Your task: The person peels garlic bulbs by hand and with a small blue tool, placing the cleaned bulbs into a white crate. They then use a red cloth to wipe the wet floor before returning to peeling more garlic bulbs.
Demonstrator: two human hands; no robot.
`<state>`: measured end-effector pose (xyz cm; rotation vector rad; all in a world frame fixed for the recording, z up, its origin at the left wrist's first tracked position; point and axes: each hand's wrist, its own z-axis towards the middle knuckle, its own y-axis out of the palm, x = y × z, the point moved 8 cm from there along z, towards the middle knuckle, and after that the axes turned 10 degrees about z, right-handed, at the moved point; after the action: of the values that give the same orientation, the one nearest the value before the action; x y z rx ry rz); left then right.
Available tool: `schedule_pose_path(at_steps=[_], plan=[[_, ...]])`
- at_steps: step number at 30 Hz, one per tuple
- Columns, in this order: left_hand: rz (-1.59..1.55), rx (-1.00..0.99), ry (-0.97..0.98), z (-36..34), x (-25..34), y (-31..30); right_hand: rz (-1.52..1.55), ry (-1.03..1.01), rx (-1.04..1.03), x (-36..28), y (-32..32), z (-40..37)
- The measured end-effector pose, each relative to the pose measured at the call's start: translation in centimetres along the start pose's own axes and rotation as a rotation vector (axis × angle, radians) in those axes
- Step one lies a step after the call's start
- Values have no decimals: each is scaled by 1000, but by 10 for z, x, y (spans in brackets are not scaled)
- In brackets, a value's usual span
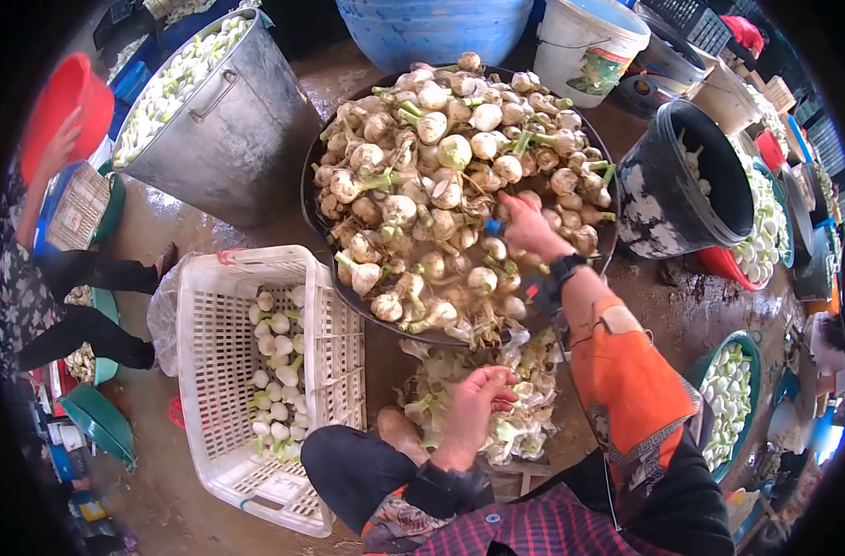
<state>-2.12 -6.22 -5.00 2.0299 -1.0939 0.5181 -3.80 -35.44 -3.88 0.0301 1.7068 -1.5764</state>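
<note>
Fingers (496, 380) of my left hand (473, 403) curl over the trimmings pile (524, 422), right of the white crate (343, 371) — can't tell if they pinch anything. Right hand (531, 229) is on the onions (432, 167) in the black basin (307, 202) — fingers closed round a blue handle (494, 227).

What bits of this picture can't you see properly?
All in the head view:
- The blue thing in the right hand: fingers cover most of it, so what it is stays unclear.
- The left hand: curled over the peels; any hold is hidden.
- The basin: its bottom is buried under onions.
- The black bucket: its wall hides most of the inside.
- The person at left: cut off by the lens edge.
</note>
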Motion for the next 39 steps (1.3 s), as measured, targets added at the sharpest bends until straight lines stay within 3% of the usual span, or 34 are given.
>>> schedule_pose_path(at_steps=[1,3,5,7,10,13,14,17,18,21,23,25,26,27,28,31,33,34,37,39], plan=[[-7,1,-6,0,0,-1,-100,87,-89,14,20,-13],[-26,-8,-3,-1,-1,-1,8,322,-367,23,39,-34],[-26,-33,11,-1,-1,3,16,228,-424,11,44,-51],[-29,-33,17,-2,0,2,23,296,-562,22,51,-60],[-29,-30,28,-4,2,2,-131,338,-488,20,40,-46],[-30,-17,68,-6,6,-3,-234,175,-346,22,46,-46],[-34,-13,83,-6,5,-4,-226,-12,-358,-10,28,-50],[-8,-16,81,-3,6,-2,88,-209,-316,-43,-5,-64],[25,-46,117,-1,5,-2,127,-178,-306,-50,-18,-74],[11,163,329,-12,37,-6,277,-217,-343,-87,-47,-106],[49,229,543,-10,47,-10,490,-148,-372,-111,-60,-131],[72,175,619,-13,53,-8,635,-111,-465,-126,-61,-156],[77,87,585,-14,54,-6,933,115,-413,-119,-55,-170],[83,-3,549,-16,52,-1,1156,207,-316,-119,-54,-178],[148,55,536,-20,52,-2,1376,299,-213,-120,-52,-184],[585,402,895,-37,68,-7,1814,503,-49,-103,-9,-209],[728,526,998,-51,77,-1,1426,412,18,-119,-3,-218],[752,531,997,-51,76,-1,1490,117,27,-125,-8,-223],[734,443,922,-46,69,-7,1451,142,69,-133,-23,-226],[651,350,801,-38,62,-9,1415,219,-13,-129,-24,-227]])
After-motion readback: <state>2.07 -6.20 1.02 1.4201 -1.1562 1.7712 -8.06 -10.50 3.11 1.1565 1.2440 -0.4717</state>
